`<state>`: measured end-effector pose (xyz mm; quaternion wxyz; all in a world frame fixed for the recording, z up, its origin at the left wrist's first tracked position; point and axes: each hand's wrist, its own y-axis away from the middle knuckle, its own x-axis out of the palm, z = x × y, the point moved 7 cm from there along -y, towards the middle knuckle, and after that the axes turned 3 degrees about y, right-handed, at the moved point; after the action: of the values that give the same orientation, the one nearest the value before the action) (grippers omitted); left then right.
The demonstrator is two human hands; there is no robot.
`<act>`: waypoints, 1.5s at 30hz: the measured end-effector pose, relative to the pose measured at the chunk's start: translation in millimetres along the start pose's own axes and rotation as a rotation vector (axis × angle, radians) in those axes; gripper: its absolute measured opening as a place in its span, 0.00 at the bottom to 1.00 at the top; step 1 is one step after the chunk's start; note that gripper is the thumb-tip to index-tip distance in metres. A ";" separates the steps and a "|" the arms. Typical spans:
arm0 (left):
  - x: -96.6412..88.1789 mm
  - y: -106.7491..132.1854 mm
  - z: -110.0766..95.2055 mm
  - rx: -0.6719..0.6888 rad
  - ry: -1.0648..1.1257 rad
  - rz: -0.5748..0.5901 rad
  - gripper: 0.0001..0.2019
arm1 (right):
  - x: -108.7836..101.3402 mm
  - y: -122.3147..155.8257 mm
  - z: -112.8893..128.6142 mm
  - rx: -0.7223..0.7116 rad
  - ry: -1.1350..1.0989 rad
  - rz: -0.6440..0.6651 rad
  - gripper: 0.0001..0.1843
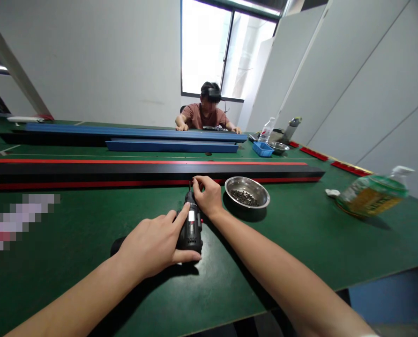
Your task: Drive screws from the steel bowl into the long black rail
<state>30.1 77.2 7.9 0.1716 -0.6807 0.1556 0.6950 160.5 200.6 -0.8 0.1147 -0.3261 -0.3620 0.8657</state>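
Observation:
My left hand [156, 243] is wrapped round a black cordless screwdriver [192, 227] lying low over the green table, its bit pointing away from me. The bit reaches the near red edge of a long black bar with red stripes [153, 168]. Beside the bit tip, my right hand [208, 194] has its thumb and forefinger pinched together against that edge; whatever lies between them is too small to make out. Just right of that hand stands a steel bowl [247, 192] with many small dark screws [244, 197] in it.
Blue bars [174, 146] lie beyond the black one. Across the table sits a person [198, 114] with both hands on the far blue bar. A blue basket [263, 149] and another steel bowl [278, 148] stand at the back right. On the right lies a large plastic bottle [374, 194].

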 end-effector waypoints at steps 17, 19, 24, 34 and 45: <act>-1.0 2.7 1.3 -0.018 0.041 0.007 0.51 | -127.0 -13.1 -47.7 0.203 0.470 0.109 0.14; -1.0 3.1 1.3 -0.019 0.044 0.011 0.51 | -129.8 -13.3 -62.6 0.303 0.479 0.166 0.15; -1.1 2.6 1.2 -0.024 0.044 0.009 0.51 | -129.5 -9.2 -82.0 0.446 0.516 0.286 0.19; -0.8 2.5 1.1 -0.031 0.046 0.014 0.50 | -107.4 1.9 -93.1 0.385 0.629 0.624 0.21; -3.0 3.7 -0.5 -0.041 0.068 0.040 0.50 | -106.3 0.9 -85.4 0.318 0.625 0.591 0.21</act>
<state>28.9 73.5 10.9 0.1384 -0.7039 0.1606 0.6779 296.7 200.9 4.9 0.0150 -0.6394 -0.0641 0.7660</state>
